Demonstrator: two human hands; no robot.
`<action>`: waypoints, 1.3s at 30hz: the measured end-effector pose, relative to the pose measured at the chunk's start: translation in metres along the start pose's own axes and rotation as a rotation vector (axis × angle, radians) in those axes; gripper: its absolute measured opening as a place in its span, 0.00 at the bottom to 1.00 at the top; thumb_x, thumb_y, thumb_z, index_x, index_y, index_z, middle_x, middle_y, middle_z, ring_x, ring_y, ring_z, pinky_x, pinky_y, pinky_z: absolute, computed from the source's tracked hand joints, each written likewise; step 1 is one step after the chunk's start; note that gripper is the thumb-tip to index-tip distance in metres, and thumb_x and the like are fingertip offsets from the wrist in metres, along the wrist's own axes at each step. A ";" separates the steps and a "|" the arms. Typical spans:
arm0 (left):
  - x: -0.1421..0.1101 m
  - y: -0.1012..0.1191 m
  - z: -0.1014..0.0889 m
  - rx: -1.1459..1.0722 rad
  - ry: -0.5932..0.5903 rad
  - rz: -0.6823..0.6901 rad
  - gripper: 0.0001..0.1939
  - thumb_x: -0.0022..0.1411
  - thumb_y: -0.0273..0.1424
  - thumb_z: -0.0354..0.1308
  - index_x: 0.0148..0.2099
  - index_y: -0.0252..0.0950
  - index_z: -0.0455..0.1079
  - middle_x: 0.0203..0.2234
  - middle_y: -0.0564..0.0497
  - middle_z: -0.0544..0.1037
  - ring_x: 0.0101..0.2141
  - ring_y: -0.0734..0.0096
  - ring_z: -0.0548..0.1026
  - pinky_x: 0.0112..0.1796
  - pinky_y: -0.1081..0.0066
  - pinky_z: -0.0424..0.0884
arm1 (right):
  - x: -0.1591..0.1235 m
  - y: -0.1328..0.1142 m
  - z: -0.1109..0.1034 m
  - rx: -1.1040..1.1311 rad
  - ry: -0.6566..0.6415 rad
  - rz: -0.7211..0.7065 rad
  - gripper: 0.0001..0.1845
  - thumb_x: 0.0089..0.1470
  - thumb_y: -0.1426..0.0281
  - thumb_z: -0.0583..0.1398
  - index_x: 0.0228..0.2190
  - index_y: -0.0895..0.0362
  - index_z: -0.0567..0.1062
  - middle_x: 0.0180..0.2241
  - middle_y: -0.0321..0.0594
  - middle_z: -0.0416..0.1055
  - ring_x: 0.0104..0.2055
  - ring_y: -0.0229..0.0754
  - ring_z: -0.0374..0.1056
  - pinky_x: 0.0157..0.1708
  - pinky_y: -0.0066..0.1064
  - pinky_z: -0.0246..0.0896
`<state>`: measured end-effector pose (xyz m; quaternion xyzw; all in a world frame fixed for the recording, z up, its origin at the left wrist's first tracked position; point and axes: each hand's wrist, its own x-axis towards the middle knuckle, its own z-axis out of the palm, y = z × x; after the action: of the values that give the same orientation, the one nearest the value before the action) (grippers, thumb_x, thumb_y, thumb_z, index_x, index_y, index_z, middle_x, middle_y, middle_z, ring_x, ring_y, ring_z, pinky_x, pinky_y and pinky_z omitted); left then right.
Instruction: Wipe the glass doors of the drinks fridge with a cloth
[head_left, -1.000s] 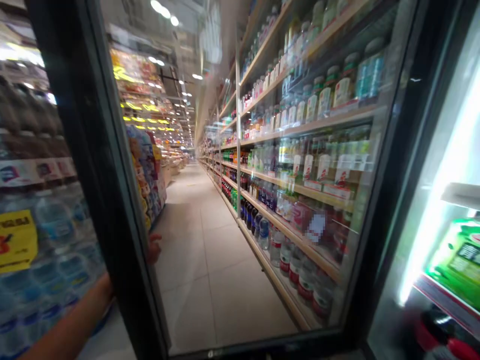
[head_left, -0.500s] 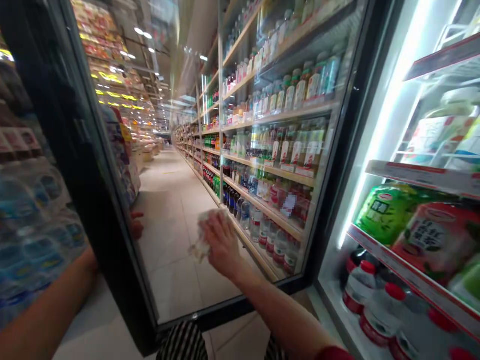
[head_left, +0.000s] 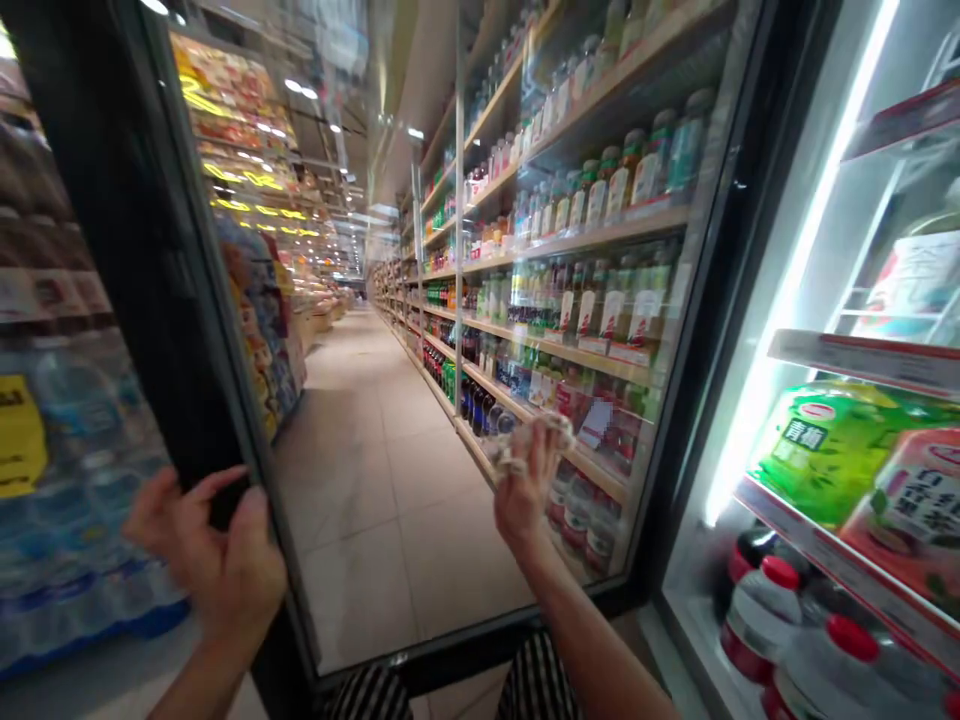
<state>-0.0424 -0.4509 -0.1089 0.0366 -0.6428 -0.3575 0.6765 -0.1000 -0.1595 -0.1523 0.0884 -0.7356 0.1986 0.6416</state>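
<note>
A pale, crumpled cloth (head_left: 514, 450) lies under my right hand (head_left: 529, 490), which presses it flat against the glass of the door (head_left: 352, 540) at the lower middle. Parts of the cloth stick out to the left and beyond the fingertips. My left hand (head_left: 225, 560) is at the black door frame (head_left: 202, 400) on the left, fingers bent and spread with the thumb apart, and nothing in it. Whether its fingertips touch the frame I cannot tell.
To the right is a lit fridge with drink pouches (head_left: 832, 450) on a shelf and red-capped bottles (head_left: 765, 610) below. Wrapped water bottles (head_left: 82, 500) stand at the left. Through the glass show an aisle floor (head_left: 352, 440) and bottle shelves (head_left: 585, 240).
My right hand has moved right across the glass with the cloth. My left hand has come from behind the door frame's edge to its near side, fingers loosened. The view has shifted slightly.
</note>
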 end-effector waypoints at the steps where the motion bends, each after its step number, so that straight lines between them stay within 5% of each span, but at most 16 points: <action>1: -0.005 0.013 0.006 0.008 0.018 0.035 0.22 0.51 0.41 0.56 0.45 0.31 0.66 0.55 0.44 0.57 0.57 0.54 0.53 0.58 0.53 0.47 | -0.009 -0.009 0.003 0.028 -0.072 -0.092 0.28 0.53 0.74 0.50 0.57 0.55 0.58 0.61 0.50 0.47 0.65 0.54 0.35 0.55 0.55 0.45; 3: -0.014 0.034 0.015 -0.026 0.057 0.147 0.24 0.50 0.36 0.59 0.49 0.31 0.64 0.56 0.42 0.56 0.58 0.53 0.54 0.58 0.53 0.47 | -0.020 -0.009 0.004 0.050 -0.202 -0.257 0.27 0.50 0.76 0.52 0.53 0.53 0.63 0.59 0.46 0.54 0.65 0.52 0.37 0.57 0.51 0.46; 5: -0.023 0.051 0.022 -0.095 -0.058 0.256 0.23 0.52 0.32 0.57 0.51 0.32 0.61 0.57 0.42 0.58 0.58 0.56 0.55 0.58 0.54 0.49 | -0.015 0.013 -0.001 0.018 -0.218 -0.301 0.26 0.49 0.76 0.53 0.51 0.50 0.65 0.58 0.43 0.56 0.64 0.49 0.41 0.58 0.51 0.43; 8: -0.044 0.071 0.034 -0.135 -0.466 0.384 0.15 0.58 0.27 0.51 0.49 0.36 0.62 0.55 0.44 0.62 0.58 0.61 0.57 0.56 0.58 0.56 | 0.011 0.050 -0.010 -0.067 0.082 0.010 0.25 0.52 0.75 0.50 0.53 0.51 0.63 0.61 0.46 0.49 0.64 0.52 0.38 0.56 0.57 0.41; 10: -0.060 0.083 0.046 -0.121 -0.628 0.442 0.12 0.59 0.26 0.49 0.46 0.37 0.63 0.54 0.45 0.63 0.58 0.60 0.55 0.55 0.57 0.58 | 0.024 0.049 -0.010 -0.024 0.217 0.185 0.26 0.55 0.72 0.47 0.56 0.54 0.58 0.62 0.50 0.44 0.64 0.52 0.37 0.55 0.58 0.43; 12: -0.074 0.093 0.059 -0.145 -0.635 0.481 0.12 0.59 0.26 0.49 0.46 0.37 0.63 0.54 0.44 0.63 0.59 0.59 0.53 0.55 0.55 0.58 | 0.026 0.030 -0.006 0.049 0.121 0.084 0.26 0.55 0.70 0.47 0.56 0.56 0.58 0.61 0.50 0.45 0.65 0.54 0.36 0.55 0.57 0.46; 16: -0.081 0.098 0.071 -0.202 -0.607 0.506 0.14 0.59 0.24 0.49 0.49 0.35 0.61 0.55 0.42 0.61 0.58 0.61 0.56 0.54 0.57 0.60 | 0.028 0.018 -0.001 0.100 -0.125 -0.412 0.19 0.53 0.68 0.53 0.47 0.50 0.69 0.56 0.43 0.58 0.62 0.50 0.46 0.56 0.48 0.50; 18: -0.079 0.091 0.071 -0.175 -0.599 0.521 0.15 0.58 0.24 0.49 0.49 0.36 0.61 0.55 0.42 0.61 0.58 0.60 0.56 0.55 0.56 0.58 | 0.041 0.036 -0.002 0.056 0.028 -0.274 0.16 0.53 0.69 0.53 0.44 0.51 0.72 0.57 0.42 0.56 0.62 0.51 0.47 0.56 0.50 0.48; 20: -0.077 0.083 0.070 -0.150 -0.602 0.553 0.15 0.58 0.24 0.50 0.49 0.36 0.61 0.55 0.42 0.61 0.59 0.59 0.55 0.55 0.54 0.57 | 0.056 0.048 -0.002 0.027 0.240 0.052 0.18 0.54 0.71 0.50 0.46 0.55 0.70 0.60 0.46 0.49 0.63 0.53 0.43 0.56 0.53 0.47; 22: -0.077 0.079 0.071 -0.145 -0.589 0.575 0.16 0.57 0.23 0.50 0.49 0.35 0.61 0.55 0.41 0.61 0.59 0.58 0.54 0.56 0.53 0.56 | 0.062 0.038 0.002 0.069 0.289 0.133 0.20 0.54 0.73 0.48 0.48 0.57 0.69 0.62 0.48 0.46 0.64 0.52 0.40 0.56 0.54 0.46; 27: -0.078 0.076 0.071 -0.172 -0.537 0.583 0.18 0.56 0.22 0.50 0.51 0.33 0.59 0.53 0.38 0.62 0.59 0.57 0.55 0.55 0.52 0.57 | 0.052 -0.003 0.010 0.200 -0.077 -0.555 0.20 0.53 0.71 0.53 0.48 0.51 0.68 0.56 0.41 0.60 0.61 0.42 0.51 0.57 0.40 0.49; 29: -0.078 0.073 0.068 -0.141 -0.559 0.593 0.18 0.57 0.23 0.50 0.51 0.35 0.58 0.54 0.39 0.63 0.58 0.58 0.56 0.55 0.52 0.57 | 0.061 0.015 0.005 0.124 0.006 -0.411 0.24 0.52 0.69 0.54 0.52 0.53 0.63 0.56 0.45 0.59 0.60 0.44 0.51 0.56 0.44 0.49; 32: -0.076 0.070 0.066 -0.091 -0.573 0.606 0.17 0.57 0.23 0.49 0.50 0.36 0.59 0.54 0.40 0.63 0.58 0.58 0.56 0.55 0.52 0.56 | 0.084 0.047 -0.002 -0.007 0.261 0.090 0.30 0.52 0.67 0.50 0.57 0.58 0.56 0.61 0.53 0.47 0.63 0.54 0.43 0.55 0.57 0.45; 34: -0.074 0.073 0.069 -0.072 -0.554 0.611 0.17 0.57 0.24 0.50 0.50 0.36 0.60 0.54 0.40 0.63 0.59 0.57 0.55 0.56 0.51 0.54 | 0.089 0.045 -0.002 -0.016 0.288 0.168 0.31 0.53 0.68 0.47 0.58 0.60 0.53 0.63 0.54 0.41 0.65 0.56 0.36 0.55 0.60 0.41; 36: -0.069 0.079 0.076 -0.051 -0.531 0.609 0.17 0.57 0.24 0.49 0.50 0.35 0.60 0.55 0.39 0.63 0.59 0.57 0.54 0.56 0.51 0.52 | 0.080 0.025 0.002 0.022 0.172 -0.015 0.31 0.54 0.69 0.46 0.59 0.61 0.52 0.62 0.53 0.43 0.65 0.54 0.33 0.57 0.57 0.41; 39: -0.058 0.085 0.086 -0.011 -0.506 0.618 0.20 0.58 0.26 0.49 0.53 0.35 0.59 0.56 0.39 0.61 0.60 0.57 0.52 0.57 0.51 0.49 | 0.068 0.010 0.006 0.043 -0.108 -0.486 0.30 0.54 0.68 0.49 0.59 0.56 0.53 0.58 0.46 0.56 0.64 0.46 0.41 0.59 0.48 0.41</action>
<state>-0.0775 -0.3219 -0.0996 -0.2516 -0.7679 -0.1385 0.5725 -0.1207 -0.1443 -0.0881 0.2871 -0.7215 0.0491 0.6281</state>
